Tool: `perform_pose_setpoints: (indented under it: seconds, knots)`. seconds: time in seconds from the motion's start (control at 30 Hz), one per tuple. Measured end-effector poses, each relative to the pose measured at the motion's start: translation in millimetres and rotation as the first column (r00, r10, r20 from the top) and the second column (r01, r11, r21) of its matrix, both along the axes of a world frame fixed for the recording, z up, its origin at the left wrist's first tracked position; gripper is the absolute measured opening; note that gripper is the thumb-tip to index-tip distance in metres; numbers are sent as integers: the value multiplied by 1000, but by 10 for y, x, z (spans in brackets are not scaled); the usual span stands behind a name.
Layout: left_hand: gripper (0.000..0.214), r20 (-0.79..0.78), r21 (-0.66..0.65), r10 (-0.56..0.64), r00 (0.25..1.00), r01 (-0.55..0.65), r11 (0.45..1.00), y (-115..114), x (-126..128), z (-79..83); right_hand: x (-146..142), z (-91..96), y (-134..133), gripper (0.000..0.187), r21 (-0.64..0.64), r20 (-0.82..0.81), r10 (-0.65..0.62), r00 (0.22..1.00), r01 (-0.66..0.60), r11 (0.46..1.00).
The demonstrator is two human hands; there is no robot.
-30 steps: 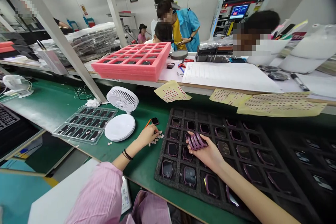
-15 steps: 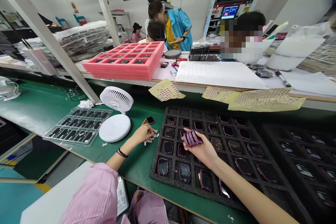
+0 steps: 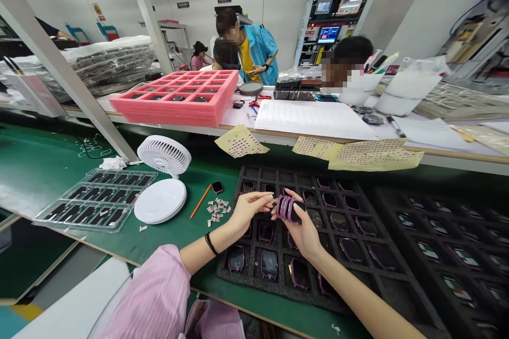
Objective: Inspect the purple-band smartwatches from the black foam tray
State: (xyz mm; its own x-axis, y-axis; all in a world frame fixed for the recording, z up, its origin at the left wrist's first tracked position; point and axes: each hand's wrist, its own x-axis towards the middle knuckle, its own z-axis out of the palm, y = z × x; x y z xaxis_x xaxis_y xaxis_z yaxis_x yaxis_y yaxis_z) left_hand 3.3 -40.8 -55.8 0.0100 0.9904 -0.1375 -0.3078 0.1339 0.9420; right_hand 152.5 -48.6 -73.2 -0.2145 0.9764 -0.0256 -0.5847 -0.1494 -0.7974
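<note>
Holding four purple watch cases | right hand curled round | left hand open, empty

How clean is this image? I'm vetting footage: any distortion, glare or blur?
Head view: wide-angle distortion slants the white pillar and curves the far table edge; overhead light leaves a soft sheen on the watch cases; the left hand and right hand look sharp; the top right corner darkens.

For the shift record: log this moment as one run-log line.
right hand: holds purple watch-case stack | left hand: fingers beside stack | below: black foam tray
</note>
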Motion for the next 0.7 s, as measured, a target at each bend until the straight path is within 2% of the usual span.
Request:
perform_pose_setpoints:
  seconds: [0.07,0.13,0.43,0.57,0.7]
  knots:
    - [38,112,-18,15,994,-13,1000,23,121,-11,19,-33,13,33,14,42,-69,997,69,998]
    - [36,161,-5,12,987,-11,1000,38,190,-21,31,-61,26,32,22,79,-112,991,111,994]
    - [38,261,-65,127,957,-113,991,66,349,-65,32,-150,17,38,92,142,-141,980,129,987]
    - [40,322,-104,157,934,-131,986,75,471,-110,44,-199,2,38,197,256,-234,938,186,962]
    - [39,374,-115,152,915,-117,987,57,560,-118,68,-170,-32,32,350,324,-357,876,240,906]
